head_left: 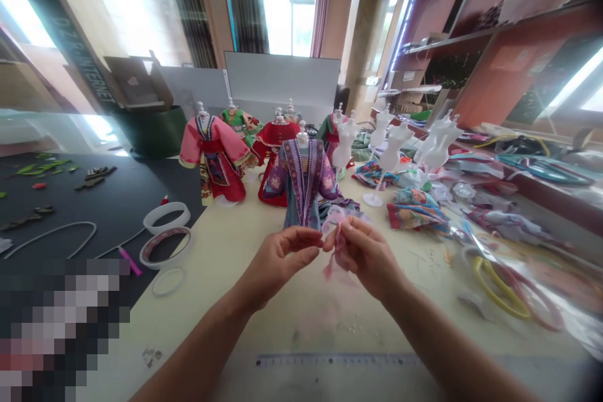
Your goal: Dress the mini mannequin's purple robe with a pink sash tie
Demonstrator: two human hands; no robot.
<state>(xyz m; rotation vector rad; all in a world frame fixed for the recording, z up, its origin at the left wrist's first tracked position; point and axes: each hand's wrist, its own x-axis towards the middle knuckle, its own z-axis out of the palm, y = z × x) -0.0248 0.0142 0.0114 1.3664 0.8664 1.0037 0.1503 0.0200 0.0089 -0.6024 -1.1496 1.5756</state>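
My right hand (370, 251) pinches a small piece of sheer pink fabric (346, 257) between thumb and fingers, and part of the cloth hangs below. Close beside it, my left hand (287, 257) has its thumb and fingertips drawn near each other at the cloth's edge; whether something tiny sits between them I cannot make out. Just beyond both hands stands a miniature dress form in a purple and grey-blue robe (304, 179) with a patterned collar band. Folded dark purple cloth (346, 204) lies behind the right hand.
More dressed forms, including a pink robe (217, 151) and a red one (277, 144), stand behind. Bare white forms (396, 146) and fabric heaps (417, 208) are at right, with scissors (513, 282). Tape rolls (166, 247) lie left; a clear ruler (330, 361) lies in front.
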